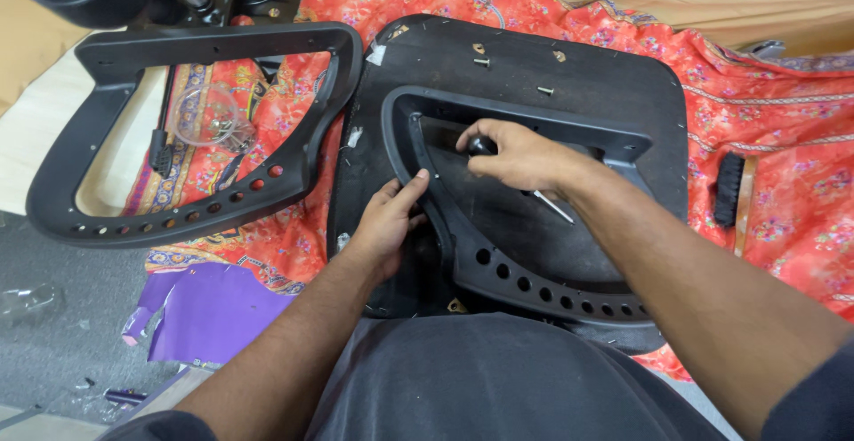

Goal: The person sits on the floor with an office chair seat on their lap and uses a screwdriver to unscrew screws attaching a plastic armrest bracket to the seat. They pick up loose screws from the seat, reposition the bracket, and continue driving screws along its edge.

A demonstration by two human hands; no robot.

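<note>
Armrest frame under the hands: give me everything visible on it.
The black armrest frame looks like matte moulded plastic: a rounded loop with a row of round holes along its near curved edge. It lies flat on the black seat base. The left hand presses its left side; the right hand, gripping a black-handled screwdriver, works inside the loop.

- Grey floor (53,263) at lower left, with purple paper (209,312) lying on it.
- Red floral cloth (774,174) spread out as the work surface.
- On the cloth: black seat base (605,94), loose black armrest frame (116,218), small black brush (729,189).
</note>
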